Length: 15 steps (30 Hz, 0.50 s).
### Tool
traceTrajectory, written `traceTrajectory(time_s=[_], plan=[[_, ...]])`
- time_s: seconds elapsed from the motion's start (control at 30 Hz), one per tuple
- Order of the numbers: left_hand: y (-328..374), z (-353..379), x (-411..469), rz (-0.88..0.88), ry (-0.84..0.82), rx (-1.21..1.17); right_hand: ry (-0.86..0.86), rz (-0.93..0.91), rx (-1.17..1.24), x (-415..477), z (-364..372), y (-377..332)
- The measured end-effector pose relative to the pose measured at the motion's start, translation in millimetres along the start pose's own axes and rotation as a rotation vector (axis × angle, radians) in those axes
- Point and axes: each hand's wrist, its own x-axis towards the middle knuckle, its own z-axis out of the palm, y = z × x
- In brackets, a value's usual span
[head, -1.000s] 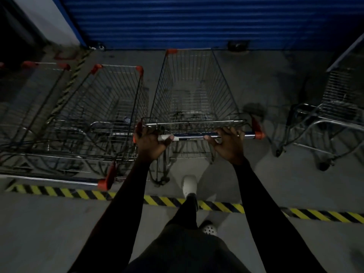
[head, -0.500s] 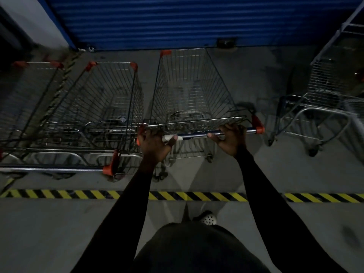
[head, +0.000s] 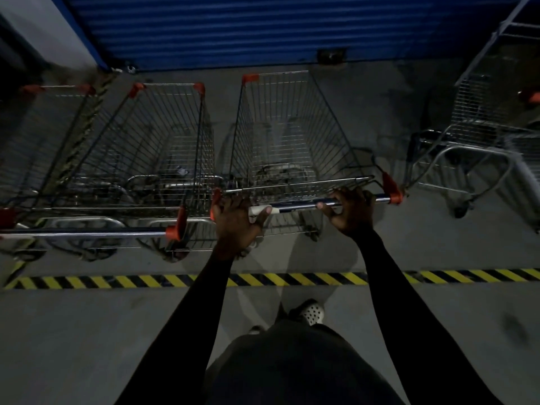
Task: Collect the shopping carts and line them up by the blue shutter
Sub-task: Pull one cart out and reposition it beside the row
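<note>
Compared with a second earlier, both arms reached out straighter, and the white shoe [head: 311,312] sat behind the striped floor line [head: 146,281] rather than ahead of it. Fingers [head: 350,195] of the right hand [head: 352,214] and the left hand [head: 233,220] were curled round the handle bar [head: 298,203] of the shopping cart [head: 292,135]. Beyond them its wire basket ran lengthways, nose toward the blue shutter [head: 263,24], just beside a parked cart [head: 163,141] left of the left hand. It was probably a stiff, light, free-rolling frame, best steered by that bar.
</note>
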Motion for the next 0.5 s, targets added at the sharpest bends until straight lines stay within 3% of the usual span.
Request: traceTrajectory(time_s=[0.27, 0.5], plan=[[-8.4, -9.1, -18.3, 0.013, -0.097, 0.105, -0.049, 0.045, -0.045, -28.0, -15.9, -20.7], [-13.9, -18.9, -35.0, 0.034, -0.069, 0.057, -0.031, 0.049, -0.067, -48.3, -23.5, -32.2]])
